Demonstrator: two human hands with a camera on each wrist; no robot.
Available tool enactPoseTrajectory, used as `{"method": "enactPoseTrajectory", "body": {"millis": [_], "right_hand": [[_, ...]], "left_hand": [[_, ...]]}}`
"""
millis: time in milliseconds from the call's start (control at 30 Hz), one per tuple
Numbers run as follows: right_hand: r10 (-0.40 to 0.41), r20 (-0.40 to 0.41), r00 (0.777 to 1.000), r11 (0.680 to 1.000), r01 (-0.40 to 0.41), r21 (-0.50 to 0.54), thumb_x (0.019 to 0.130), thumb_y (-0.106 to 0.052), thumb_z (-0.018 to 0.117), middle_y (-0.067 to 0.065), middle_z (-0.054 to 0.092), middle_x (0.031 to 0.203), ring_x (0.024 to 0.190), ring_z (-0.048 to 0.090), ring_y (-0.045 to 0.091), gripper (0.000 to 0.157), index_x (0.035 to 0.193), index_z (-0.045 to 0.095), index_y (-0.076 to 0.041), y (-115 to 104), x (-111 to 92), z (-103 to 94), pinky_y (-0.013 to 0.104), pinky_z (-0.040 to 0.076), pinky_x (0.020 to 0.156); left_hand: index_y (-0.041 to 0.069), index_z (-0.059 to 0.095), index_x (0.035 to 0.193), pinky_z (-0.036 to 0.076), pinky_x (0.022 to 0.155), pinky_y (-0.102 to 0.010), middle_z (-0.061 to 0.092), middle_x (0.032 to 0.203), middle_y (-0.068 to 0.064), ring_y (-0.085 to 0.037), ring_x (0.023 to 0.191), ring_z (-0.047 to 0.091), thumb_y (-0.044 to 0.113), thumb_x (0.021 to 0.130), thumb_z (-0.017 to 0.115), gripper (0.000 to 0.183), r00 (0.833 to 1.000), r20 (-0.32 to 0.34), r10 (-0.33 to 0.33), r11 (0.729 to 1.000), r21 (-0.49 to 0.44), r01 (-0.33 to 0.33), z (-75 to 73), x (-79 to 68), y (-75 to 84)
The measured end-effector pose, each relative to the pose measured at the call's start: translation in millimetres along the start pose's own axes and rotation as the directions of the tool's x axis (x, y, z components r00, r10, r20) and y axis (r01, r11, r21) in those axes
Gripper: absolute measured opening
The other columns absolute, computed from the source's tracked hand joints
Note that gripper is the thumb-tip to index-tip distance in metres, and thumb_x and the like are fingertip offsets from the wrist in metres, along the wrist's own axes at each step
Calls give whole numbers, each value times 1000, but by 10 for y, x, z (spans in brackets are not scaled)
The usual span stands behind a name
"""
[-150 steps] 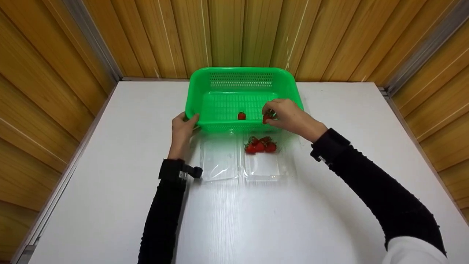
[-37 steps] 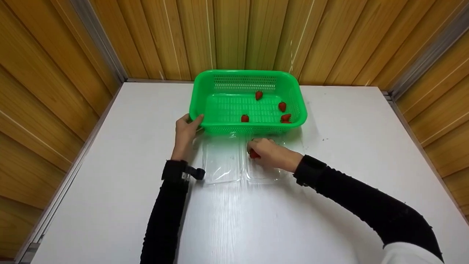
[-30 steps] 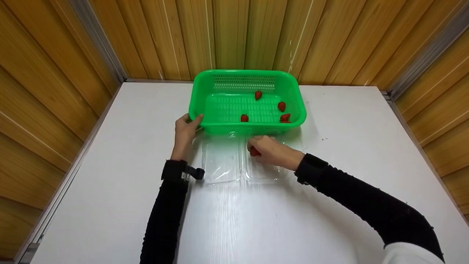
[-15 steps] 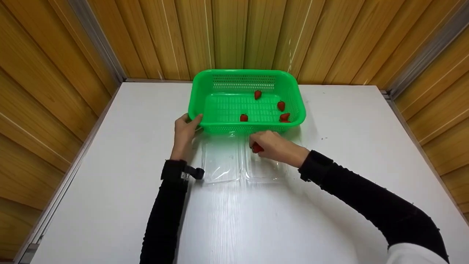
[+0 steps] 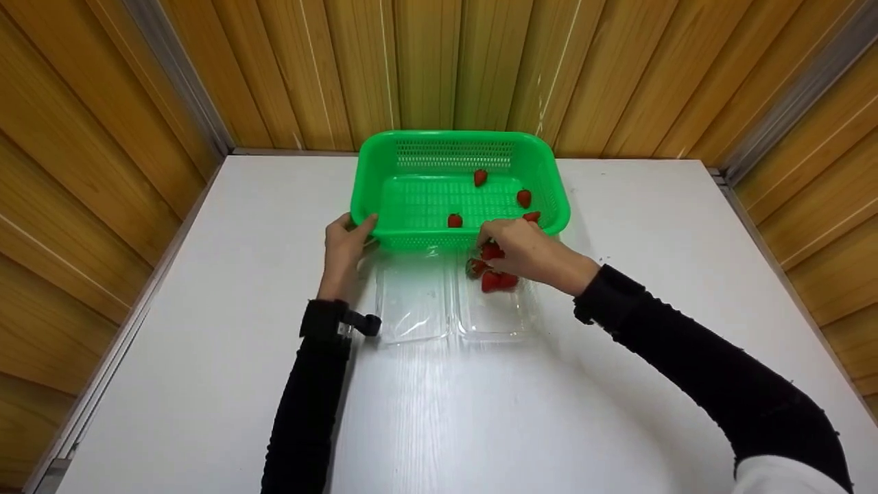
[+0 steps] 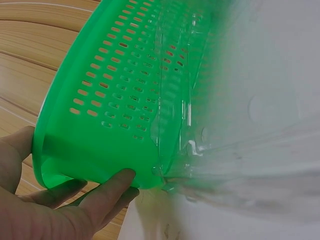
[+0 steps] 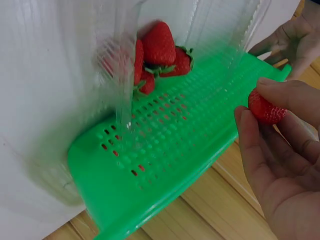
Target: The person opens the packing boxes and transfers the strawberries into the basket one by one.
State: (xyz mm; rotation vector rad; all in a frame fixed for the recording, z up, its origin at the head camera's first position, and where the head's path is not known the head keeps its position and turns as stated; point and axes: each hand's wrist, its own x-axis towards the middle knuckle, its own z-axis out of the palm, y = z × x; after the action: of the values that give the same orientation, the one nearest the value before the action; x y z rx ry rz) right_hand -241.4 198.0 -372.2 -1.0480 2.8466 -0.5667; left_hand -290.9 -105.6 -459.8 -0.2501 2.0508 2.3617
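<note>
My left hand (image 5: 345, 250) grips the near-left corner of a green plastic basket (image 5: 521, 144); in the left wrist view the thumb is at the rim and the fingers lie against the outer wall. My right hand (image 5: 535, 252) pinches a strawberry (image 7: 266, 108) between thumb and fingers, just outside the basket's near rim. Below that hand, several strawberries (image 7: 159, 44) sit in the right half of a clear plastic clamshell box (image 5: 494, 322), partly covered by the hand in the head view. Several more strawberries (image 5: 480, 178) lie inside the basket, mostly toward the right.
The clamshell's other half (image 5: 411, 302) lies flat on the left, with its far end close against the basket. Everything rests on a white table (image 5: 439, 418). Wood-patterned panels (image 5: 425, 62) stand behind the basket and along both sides.
Since five seconds ago, more strawberries have come into the basket. During the last second my right hand has risen from the clamshell toward the basket rim with a strawberry. My left hand stays put.
</note>
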Motion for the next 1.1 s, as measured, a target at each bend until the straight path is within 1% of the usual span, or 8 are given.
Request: {"method": "enactPoseTrajectory", "body": {"millis": [167,367,433,667,800,933,1000,1100], "right_hand": [[-5,-48,999,1000,5,-1,86,4,76,13,72,96,91,67,25,18,102,67,1,82,-1,-116,38,59,76],[25,-77,997,999,-27,-22,88,3,74,15,72,94,83,65,25,18,105,68,4,224,14,-243,38,59,75],[41,-85,996,999,-43,-24,88,3,73,15,72,93,81,65,25,18,105,69,4,282,19,-277,37,58,73],[94,-87,992,995,-97,-33,89,1,71,17,72,94,85,66,27,18,107,69,5,466,83,-380,42,59,76],[142,-57,988,988,-145,-49,89,1,70,17,71,95,85,64,29,19,107,69,5,524,139,-443,42,58,77],[194,22,981,979,-193,-68,87,0,71,16,70,97,85,61,27,22,108,70,3,569,196,-499,40,57,76],[207,62,976,976,-202,-86,87,-1,73,16,70,97,86,61,26,22,109,70,3,599,222,-514,39,57,76],[217,94,972,974,-208,-93,87,-2,74,16,71,97,86,62,26,21,107,71,2,642,248,-528,40,57,78]], "left_hand": [[-7,55,136,55,101,-44,55,135,-31,-39,119,62,21,102,65,45,1000,1,1,1000,16,-1,-14,2,-12],[-8,55,136,55,100,-43,55,134,-31,-38,118,63,21,102,65,46,1000,1,7,1000,28,-7,-17,10,-12],[-7,55,135,55,101,-44,54,135,-31,-39,119,62,20,102,65,45,1000,2,5,1000,18,-5,-13,12,-9],[-8,55,136,55,101,-44,54,135,-32,-38,117,62,19,102,65,45,1000,1,8,1000,14,-8,-15,7,11],[-8,54,136,55,101,-44,55,135,-31,-36,116,63,19,102,64,45,1000,-1,9,1000,21,-9,-15,3,18],[-7,56,135,55,101,-44,56,133,-31,-36,114,63,19,102,65,43,1000,-9,14,1000,20,-14,-4,-5,19],[-6,56,135,55,101,-44,56,133,-31,-35,113,64,20,102,65,43,1000,-11,12,1000,23,-11,2,-7,15],[-6,56,136,55,101,-43,56,133,-30,-33,113,64,22,101,66,45,1000,-10,2,1000,25,-2,5,-9,2]]}}
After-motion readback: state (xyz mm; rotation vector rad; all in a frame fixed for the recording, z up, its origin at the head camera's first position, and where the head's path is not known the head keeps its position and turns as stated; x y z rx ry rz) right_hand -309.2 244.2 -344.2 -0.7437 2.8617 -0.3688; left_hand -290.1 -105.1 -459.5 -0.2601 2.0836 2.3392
